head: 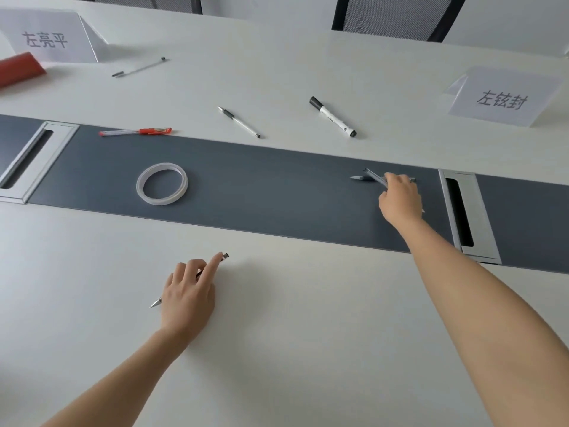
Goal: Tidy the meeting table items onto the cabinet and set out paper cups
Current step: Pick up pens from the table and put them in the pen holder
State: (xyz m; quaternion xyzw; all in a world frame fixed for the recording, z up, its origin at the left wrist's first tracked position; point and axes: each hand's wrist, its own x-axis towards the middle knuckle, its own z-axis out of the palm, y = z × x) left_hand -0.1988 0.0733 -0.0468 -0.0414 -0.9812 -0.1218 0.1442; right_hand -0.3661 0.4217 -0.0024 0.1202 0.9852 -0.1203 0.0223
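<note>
Nearest you on the white bench (308, 318), your left grip (187, 298) is curled over a slim clear pen with a silver tip (156, 302), forefinger straight along the barrel. Farther off to the right, on the dark grey strip (261, 186), your right grip (400, 200) pinches a clear grey-capped pen (373, 175) by its barrel, and a grey-tipped pen (358, 178) lies crossed beneath it. These should be light, stiff and smooth, and apt to roll, so take each mid-barrel. To the left on the strip lies one ring of clear adhesive tape (160, 201), probably easiest hooked through its hole. Beyond lie a red-capped pen (135, 131), a clear pen with a black rubber sleeve (240, 122) and a black-and-white marker (333, 117), and farthest a thin clear pen (138, 66). That makes six pens, one marker and one tape ring. No cups or cabinet show.
</note>
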